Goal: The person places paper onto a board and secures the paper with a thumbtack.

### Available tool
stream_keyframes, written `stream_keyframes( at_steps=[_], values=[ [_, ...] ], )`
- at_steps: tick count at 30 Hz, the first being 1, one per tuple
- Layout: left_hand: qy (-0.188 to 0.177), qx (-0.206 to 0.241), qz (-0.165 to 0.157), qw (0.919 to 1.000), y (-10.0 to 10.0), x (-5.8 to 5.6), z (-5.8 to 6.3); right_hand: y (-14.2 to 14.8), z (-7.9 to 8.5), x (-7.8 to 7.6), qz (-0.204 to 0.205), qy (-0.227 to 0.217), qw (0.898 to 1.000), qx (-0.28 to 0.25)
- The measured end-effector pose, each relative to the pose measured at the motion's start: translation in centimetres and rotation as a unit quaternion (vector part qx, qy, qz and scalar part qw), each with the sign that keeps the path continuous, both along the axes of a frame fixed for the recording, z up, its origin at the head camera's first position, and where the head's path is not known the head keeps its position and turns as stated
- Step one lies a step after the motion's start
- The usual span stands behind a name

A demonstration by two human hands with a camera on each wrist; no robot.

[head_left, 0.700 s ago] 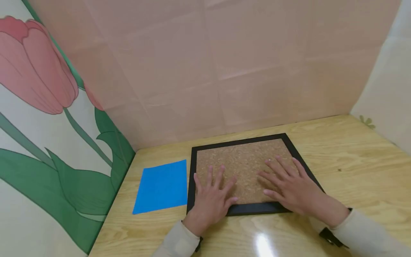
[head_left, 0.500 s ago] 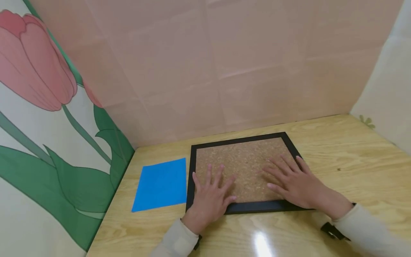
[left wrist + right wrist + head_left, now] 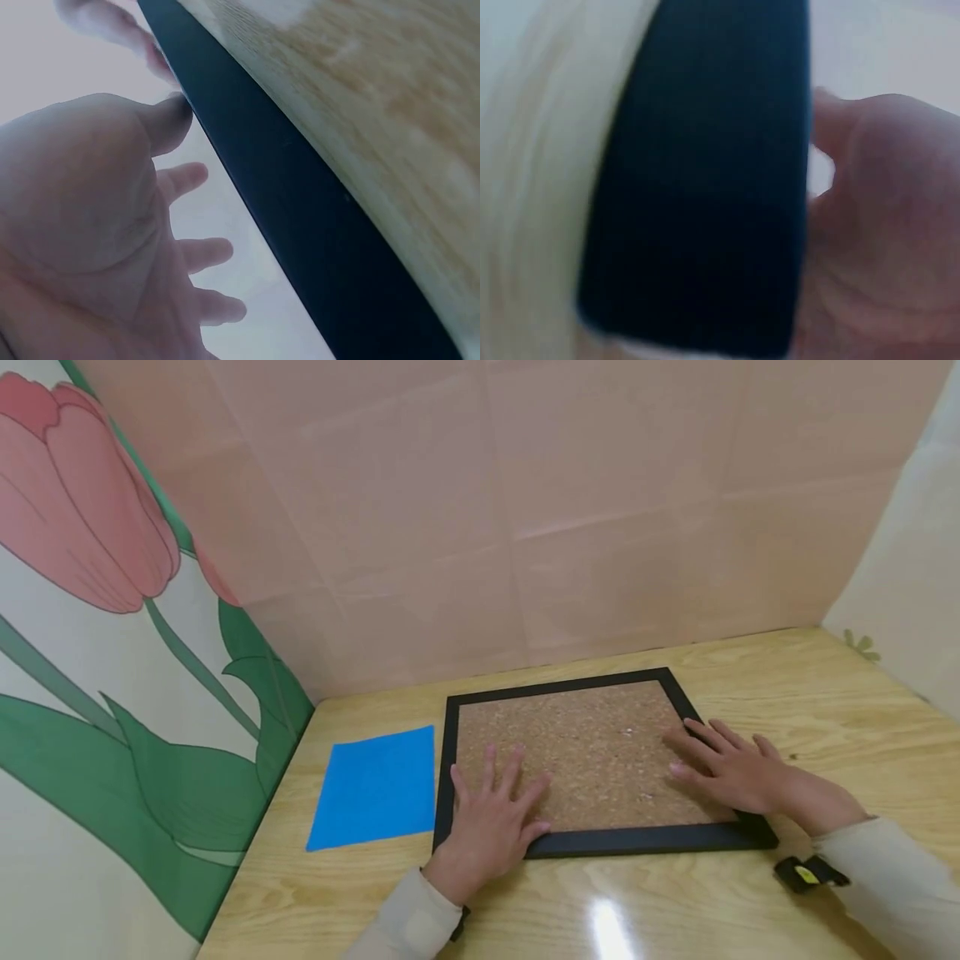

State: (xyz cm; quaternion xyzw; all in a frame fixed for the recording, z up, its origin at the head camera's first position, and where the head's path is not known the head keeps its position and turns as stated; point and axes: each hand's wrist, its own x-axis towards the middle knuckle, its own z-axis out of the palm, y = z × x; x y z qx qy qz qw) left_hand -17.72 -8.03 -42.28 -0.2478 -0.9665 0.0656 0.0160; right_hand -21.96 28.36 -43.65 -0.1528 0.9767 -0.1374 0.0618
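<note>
A cork board [image 3: 585, 752] in a black frame [image 3: 645, 841] lies flat on the table. Over its left front part my left hand [image 3: 491, 818] is spread, fingers straight and apart, the wrist crossing the front frame edge. My right hand [image 3: 738, 768] reaches over the frame's right side, its fingers extended toward the cork. In the left wrist view the palm [image 3: 82, 195] and spread fingers show beside the dark frame edge [image 3: 262, 165]. The right wrist view is blurred, with the frame corner [image 3: 705, 180] in front of the right hand [image 3: 885, 202].
A blue square sheet [image 3: 375, 789] lies just left of the frame on the wooden table [image 3: 840, 710]. Behind stands a pinkish covered wall [image 3: 495, 527]. A tulip-patterned panel [image 3: 180, 760] borders the left side, and a pale panel [image 3: 907, 568] the right.
My right hand has slid right across the cork to the frame's right side, uncovering the front right corner. My left hand stays in place.
</note>
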Motion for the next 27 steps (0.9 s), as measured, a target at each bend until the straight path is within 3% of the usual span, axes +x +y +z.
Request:
stream_keyframes(
  at_steps=[7,10,13,18,21,25,27],
  values=[
    [-0.035,0.009,-0.005,0.9993,-0.3,-0.2,0.2,0.1,-0.7,0.0,0.013,-0.010,1.000,-0.011],
    [-0.078,0.045,-0.005,0.9959,-1.4,-0.9,0.8,0.0,-0.7,0.2,0.016,-0.005,1.000,-0.004],
    [-0.114,0.100,0.015,0.9883,-3.5,-1.8,2.2,-0.2,-0.7,0.3,0.019,-0.005,1.000,-0.001],
    [-0.139,0.196,0.094,0.9660,-8.6,-3.2,5.3,-0.4,-0.8,0.3,0.019,-0.004,1.000,0.001],
    [-0.159,0.249,0.132,0.9462,-12.4,-4.2,6.5,-0.4,-1.0,0.3,0.017,-0.001,1.000,0.003],
    [-0.182,0.281,0.180,0.9248,-17.8,-5.3,6.5,-0.3,-1.1,0.3,0.013,0.000,1.000,-0.003],
    [-0.183,0.278,0.211,0.9189,-20.0,-5.6,5.9,-0.3,-1.1,0.3,0.013,-0.003,1.000,-0.006]
  ],
)
